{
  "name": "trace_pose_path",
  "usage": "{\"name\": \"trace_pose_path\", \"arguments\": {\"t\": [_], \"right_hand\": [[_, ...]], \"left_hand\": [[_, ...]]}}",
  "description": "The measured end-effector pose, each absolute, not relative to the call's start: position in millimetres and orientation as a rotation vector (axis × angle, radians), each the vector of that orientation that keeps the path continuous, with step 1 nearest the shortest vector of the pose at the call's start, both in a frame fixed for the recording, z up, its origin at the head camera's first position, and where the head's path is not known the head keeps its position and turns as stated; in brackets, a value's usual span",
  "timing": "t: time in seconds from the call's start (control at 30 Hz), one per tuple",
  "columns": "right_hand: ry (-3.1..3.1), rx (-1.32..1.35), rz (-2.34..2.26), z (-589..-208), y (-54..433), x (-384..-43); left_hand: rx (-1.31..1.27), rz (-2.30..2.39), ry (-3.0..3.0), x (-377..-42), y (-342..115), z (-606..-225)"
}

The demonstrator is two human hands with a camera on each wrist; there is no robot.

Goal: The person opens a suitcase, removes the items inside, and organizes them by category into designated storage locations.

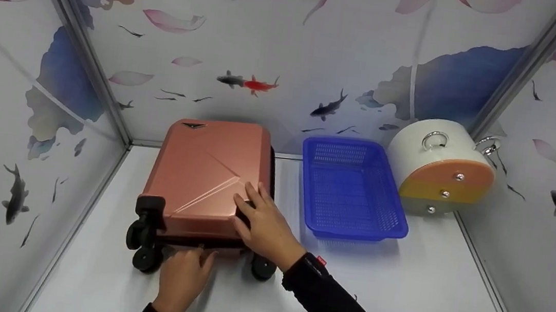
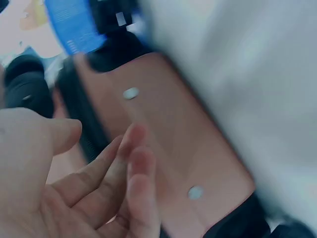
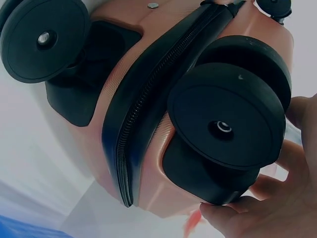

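White desk [image 1: 423, 295] ringed by fish-print walls: a rose suitcase [image 1: 201, 174] lies flat, right hand [image 1: 263, 227] spread open steadying its shell, left hand [image 1: 183, 275] with loosely extended fingers at its wheeled end.

Open tabletop [image 1: 422, 305] lies before the blue basket [image 1: 352, 189]; suitcase [image 1: 204, 169] crowds the left wall [image 1: 7, 174].

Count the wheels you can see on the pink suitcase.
3. On the suitcase, one wheel sits at the near left corner, another wheel just below it, and a third wheel at the near right. Others may be hidden behind the hands.
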State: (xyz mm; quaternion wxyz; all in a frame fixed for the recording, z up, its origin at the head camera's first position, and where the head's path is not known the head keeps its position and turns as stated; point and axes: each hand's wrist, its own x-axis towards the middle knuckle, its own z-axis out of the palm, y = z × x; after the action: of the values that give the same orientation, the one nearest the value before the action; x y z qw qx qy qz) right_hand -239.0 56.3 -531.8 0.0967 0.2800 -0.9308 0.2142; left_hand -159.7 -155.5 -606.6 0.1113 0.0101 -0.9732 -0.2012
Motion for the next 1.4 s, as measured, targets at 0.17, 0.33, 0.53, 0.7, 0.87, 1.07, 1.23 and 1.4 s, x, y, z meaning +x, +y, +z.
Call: {"name": "trace_pose_path", "arguments": {"t": [0.17,0.33,0.53,0.7,0.87,1.07,1.23,1.4], "right_hand": [[-2.789,0.81,0.657,-530.9,53.1,-237.0],[-2.793,0.796,0.68,-529.0,47.6,-234.9],[-2.78,0.778,0.682,-529.3,47.2,-235.2],[-2.778,0.77,0.671,-530.0,48.1,-236.0],[-2.803,0.755,0.669,-529.4,46.8,-235.0],[-2.787,0.752,0.602,-529.7,47.8,-234.6],[-2.793,0.718,0.584,-530.7,51.2,-235.5],[-2.8,0.724,0.604,-529.8,52.0,-235.0]], "left_hand": [[0.123,-0.543,-2.885,-162.9,-155.8,-612.0],[0.184,-0.487,-2.873,-159.7,-164.3,-610.8],[0.157,-0.374,-2.775,-157.3,-170.2,-608.4],[0.033,-0.363,-2.7,-156.5,-166.7,-610.3],[0.014,-0.423,-2.793,-156.6,-167.1,-607.6],[0.019,-0.536,-2.844,-156.0,-174.5,-606.6],[0.049,-0.601,-2.874,-158.9,-182.2,-605.2],[0.124,-0.611,-2.901,-159.1,-200.1,-601.2]]}}
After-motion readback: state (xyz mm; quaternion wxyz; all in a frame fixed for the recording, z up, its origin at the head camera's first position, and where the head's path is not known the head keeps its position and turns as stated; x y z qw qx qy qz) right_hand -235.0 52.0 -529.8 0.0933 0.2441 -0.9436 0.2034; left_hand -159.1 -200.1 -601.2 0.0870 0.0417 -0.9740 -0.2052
